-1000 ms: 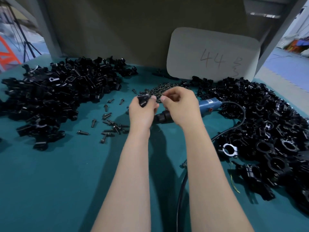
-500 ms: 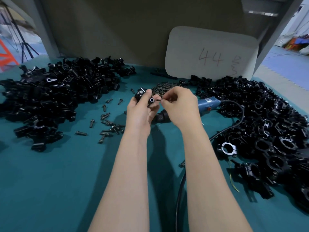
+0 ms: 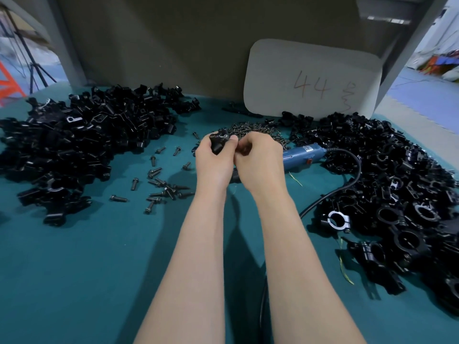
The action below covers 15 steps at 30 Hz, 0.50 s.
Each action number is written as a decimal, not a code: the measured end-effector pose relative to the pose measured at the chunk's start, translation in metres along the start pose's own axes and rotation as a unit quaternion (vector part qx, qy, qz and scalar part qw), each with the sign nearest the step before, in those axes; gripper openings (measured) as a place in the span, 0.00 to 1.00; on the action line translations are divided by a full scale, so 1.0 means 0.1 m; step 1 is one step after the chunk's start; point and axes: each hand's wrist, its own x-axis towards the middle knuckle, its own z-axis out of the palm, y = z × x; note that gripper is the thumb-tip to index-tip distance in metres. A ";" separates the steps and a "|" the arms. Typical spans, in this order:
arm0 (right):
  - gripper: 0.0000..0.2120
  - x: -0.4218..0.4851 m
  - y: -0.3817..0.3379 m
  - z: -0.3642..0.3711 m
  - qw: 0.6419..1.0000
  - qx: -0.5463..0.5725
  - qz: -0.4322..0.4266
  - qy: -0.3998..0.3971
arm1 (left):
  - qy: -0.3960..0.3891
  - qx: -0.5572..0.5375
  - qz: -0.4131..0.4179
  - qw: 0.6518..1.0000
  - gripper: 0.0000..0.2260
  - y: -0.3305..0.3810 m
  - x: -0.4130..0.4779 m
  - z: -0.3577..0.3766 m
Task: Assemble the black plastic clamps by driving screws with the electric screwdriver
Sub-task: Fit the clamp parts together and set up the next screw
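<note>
The teal surface (image 3: 74,281) carries two big heaps of black parts. The left heap (image 3: 82,142) looks like loose clamp halves. The right heap (image 3: 397,194) holds ring-shaped clamps that appear to be already joined. A white board (image 3: 313,78) marked "44" leans against the back wall.

The electric screwdriver (image 3: 301,156), blue-bodied, lies on the surface just beyond the right wrist. No one is holding it, and its cable (image 3: 347,184) loops off to the right. A mound of screws (image 3: 250,129) sits right behind the hands, and scattered screws (image 3: 161,184) lie left of the arms.

The left hand (image 3: 214,162) has its fingers clamped on a black clamp (image 3: 218,142), held above the surface in front of the mound. The right hand (image 3: 260,162) is pressed against it with its fingers curled in. I cannot tell whether they are pinching anything.

Half a second ago the right fingertips were bringing a screw to the clamp's face, with a small gap between the hands. Now that gap has closed and the screw is out of sight. I would guess it has been started in its hole, or is just being pushed in. If so, the hand-fitting is nearly done. The next job is to reach for the driver, and the left hand must hold the clamp steady so the screw does not tip out.
</note>
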 end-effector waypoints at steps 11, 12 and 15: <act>0.15 -0.01 0.04 0.06 0.999 0.010 0.029 -0.017 | 0.008 -0.069 -0.034 0.997 0.03 0.03 -0.02 0.00; 0.18 -0.03 0.05 0.08 0.999 0.001 0.031 -0.024 | 0.010 -0.065 -0.034 0.997 0.03 0.03 -0.02 0.01; 0.19 -0.05 0.04 0.05 0.999 -0.003 0.020 -0.040 | 0.014 -0.060 -0.042 0.997 0.04 0.04 -0.02 0.02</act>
